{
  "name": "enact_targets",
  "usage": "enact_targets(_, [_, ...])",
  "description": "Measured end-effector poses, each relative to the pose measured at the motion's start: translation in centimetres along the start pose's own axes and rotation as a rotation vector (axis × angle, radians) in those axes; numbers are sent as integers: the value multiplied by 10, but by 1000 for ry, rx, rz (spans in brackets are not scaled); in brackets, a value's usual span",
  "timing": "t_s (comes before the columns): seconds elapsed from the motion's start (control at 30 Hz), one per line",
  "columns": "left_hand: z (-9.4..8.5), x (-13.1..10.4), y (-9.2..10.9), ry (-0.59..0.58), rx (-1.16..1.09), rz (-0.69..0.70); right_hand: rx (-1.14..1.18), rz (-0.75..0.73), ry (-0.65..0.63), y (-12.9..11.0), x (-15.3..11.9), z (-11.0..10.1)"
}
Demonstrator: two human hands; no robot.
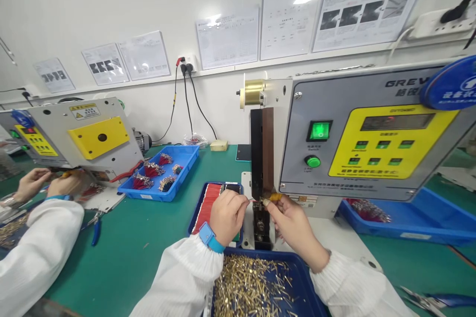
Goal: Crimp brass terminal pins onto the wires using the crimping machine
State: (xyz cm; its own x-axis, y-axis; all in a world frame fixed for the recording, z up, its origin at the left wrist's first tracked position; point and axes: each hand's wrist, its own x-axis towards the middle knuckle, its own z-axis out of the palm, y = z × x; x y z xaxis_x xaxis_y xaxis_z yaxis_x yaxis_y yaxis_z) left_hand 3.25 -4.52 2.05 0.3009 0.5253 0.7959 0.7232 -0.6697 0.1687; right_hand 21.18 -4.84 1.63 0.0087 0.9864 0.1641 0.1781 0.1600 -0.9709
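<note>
My left hand (227,212), with a blue wrist strap (211,237), pinches a thin red wire (250,200) that points toward the black press head of a crimping machine (261,158). On the other side of the press, my right hand (293,225) is closed, thumb and finger together at the die, an orange-yellow cover on one fingertip. What lies between those fingers is too small to make out. Below both hands sits a dark blue tray (316,292) of loose gold metal pins (245,285). Behind my left hand, bundled red wires (208,203) lie in another tray.
A blue bin (174,190) at the left holds wire bundles, and another blue bin (420,225) stands at the right. Pliers (439,299) lie front right. At the far left, a co-worker's hands (63,183) are at a second machine (92,138).
</note>
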Motion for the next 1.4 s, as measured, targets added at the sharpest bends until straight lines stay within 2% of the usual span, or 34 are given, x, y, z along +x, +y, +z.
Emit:
enact_targets(0.43, [0,1,2,-36,34,-5,-7,-85,28,-4,0,0])
enact_targets(0.77, [1,-1,0,-44,30,-8,-8,-21,19,-6,0,0])
enact_targets(1.1, [0,0,2,-45,18,-9,33,-18,10,-2,1,0])
enact_targets(1.4, [7,-4,-7,-59,-13,-109,173,60,31,-1,5,0])
